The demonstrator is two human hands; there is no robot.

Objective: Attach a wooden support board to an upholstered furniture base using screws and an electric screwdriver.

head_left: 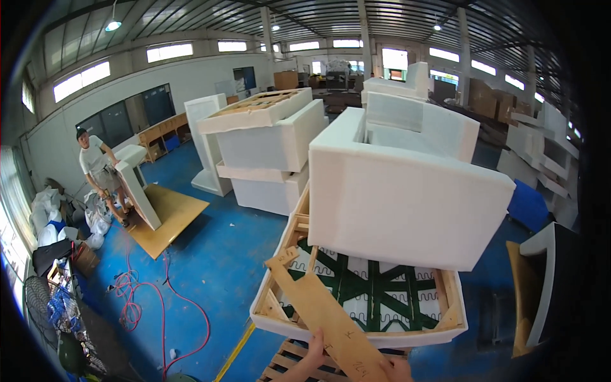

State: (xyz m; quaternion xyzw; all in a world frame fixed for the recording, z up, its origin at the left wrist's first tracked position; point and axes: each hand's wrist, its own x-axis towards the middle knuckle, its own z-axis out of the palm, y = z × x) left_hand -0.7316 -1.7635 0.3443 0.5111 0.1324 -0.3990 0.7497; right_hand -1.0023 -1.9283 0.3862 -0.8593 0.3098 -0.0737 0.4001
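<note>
So the piece in play is a long tan template board (328,312) with pen marks on it, up over the near left part of an upturned-looking seat frame (433,339). Can't tell if it's actually touching the frame. My guess is stiff card or thin fibreboard: light, fairly rigid, maybe a bit whippy along its length, not slippery, with the stepped end easiest to crease. I'd take it by the two long edges, well spread.

Long axis runs diagonally, near right to far left, with the notched end pointing away and left. Left hand (310,354) is closed on the left edge, right hand (397,370) has the near end by its right side; fingers underneath are hidden.

Below it, green webbing (375,296) and zigzag springs fill the frame, a slatted wooden pallet (280,367) shows under that, and a big white padded sofa section (401,197) sits on the far side. Further left, a red hose (162,318) loops on the blue floor (235,254), and a co-worker (98,162) steadies a white panel (139,194).
</note>
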